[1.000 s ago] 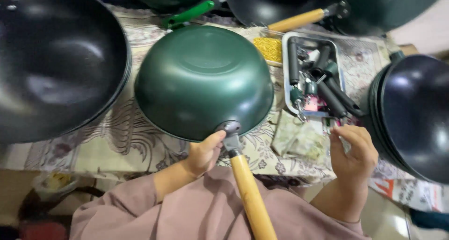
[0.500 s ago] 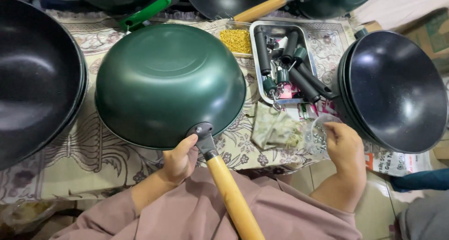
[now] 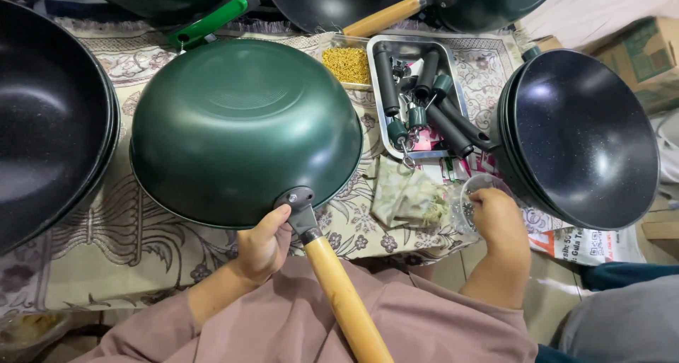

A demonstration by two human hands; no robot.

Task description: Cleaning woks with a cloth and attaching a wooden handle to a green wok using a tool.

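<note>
Left hand [image 3: 263,246] curled at the bracket of an upturned dark-green metal wok [image 3: 244,126], wooden handle [image 3: 344,299] beside it. Right hand [image 3: 497,218], right of the wok, reached into a clear plastic container [image 3: 472,193]; its grip could not be made out.

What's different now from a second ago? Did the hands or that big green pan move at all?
The right hand has come down from beside the metal tray to a small clear cup at the table edge, fingers at its rim. The left hand stays at the handle bracket of the upside-down green wok, whose wooden handle still points toward the person. The view itself shifted; the stacked dark woks sit as before.
</note>
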